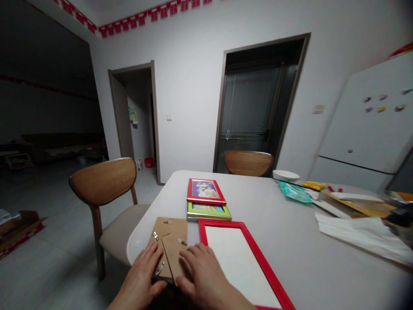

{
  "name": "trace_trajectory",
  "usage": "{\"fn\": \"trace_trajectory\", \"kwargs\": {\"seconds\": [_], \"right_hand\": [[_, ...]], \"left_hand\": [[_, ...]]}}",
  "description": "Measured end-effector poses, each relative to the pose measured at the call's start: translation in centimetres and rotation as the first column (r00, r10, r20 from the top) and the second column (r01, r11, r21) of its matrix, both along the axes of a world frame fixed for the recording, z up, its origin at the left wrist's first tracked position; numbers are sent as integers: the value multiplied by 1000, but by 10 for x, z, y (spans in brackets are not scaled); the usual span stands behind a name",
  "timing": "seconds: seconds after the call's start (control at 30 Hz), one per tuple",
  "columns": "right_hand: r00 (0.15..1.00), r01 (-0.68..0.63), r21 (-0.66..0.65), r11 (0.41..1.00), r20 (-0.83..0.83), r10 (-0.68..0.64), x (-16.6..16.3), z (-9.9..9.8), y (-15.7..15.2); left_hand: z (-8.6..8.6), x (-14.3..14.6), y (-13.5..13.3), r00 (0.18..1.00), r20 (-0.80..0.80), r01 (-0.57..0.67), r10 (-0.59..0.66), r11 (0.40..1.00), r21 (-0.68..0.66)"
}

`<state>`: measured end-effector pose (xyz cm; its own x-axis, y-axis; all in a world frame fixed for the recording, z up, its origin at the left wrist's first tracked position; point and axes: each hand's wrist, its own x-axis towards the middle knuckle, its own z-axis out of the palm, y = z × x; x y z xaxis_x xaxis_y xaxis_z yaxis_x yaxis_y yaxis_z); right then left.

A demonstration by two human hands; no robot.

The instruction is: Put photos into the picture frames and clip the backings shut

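Left hand (142, 275) and right hand (201, 275) press flat on the backboard (171, 237) (each grip spread, pinching nothing) beside the red frame (272, 280).

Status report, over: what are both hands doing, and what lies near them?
Left hand, right hand: both open, flat on brown backing board. Board on table, clips up. Empty red frame just beside right hand; two stacked frames beyond.

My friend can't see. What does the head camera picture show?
The left hand and right hand lie flat on a brown backing board at the white table's near edge, beside a large red frame. Behind lie two stacked frames, red over green.
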<state>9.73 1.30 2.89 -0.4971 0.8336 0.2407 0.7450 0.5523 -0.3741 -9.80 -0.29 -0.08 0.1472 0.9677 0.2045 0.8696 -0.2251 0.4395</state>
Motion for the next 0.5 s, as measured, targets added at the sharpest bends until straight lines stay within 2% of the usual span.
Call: {"fn": "trace_trajectory", "kwargs": {"seconds": [0.07,0.17,0.3,0.4,0.5], "right_hand": [[1000,15,-5,1000,24,-15,-20,-7,2],[999,39,-16,999,7,-39,-31,-17,7],[988,4,-65,998,-151,-13,-27,-16,10],[961,-20,-72,997,-277,0,-16,1,7],[946,-13,-34,999,-324,1,6,24,1]], "left_hand": [[-5,-3,4,1000,25,9,-10,999,36],[-13,-9,9,998,54,6,-11,996,85],[-18,-19,13,997,50,44,-51,989,138],[-5,-15,12,992,62,95,-110,973,211],[19,9,8,987,74,120,-144,956,269]]}}
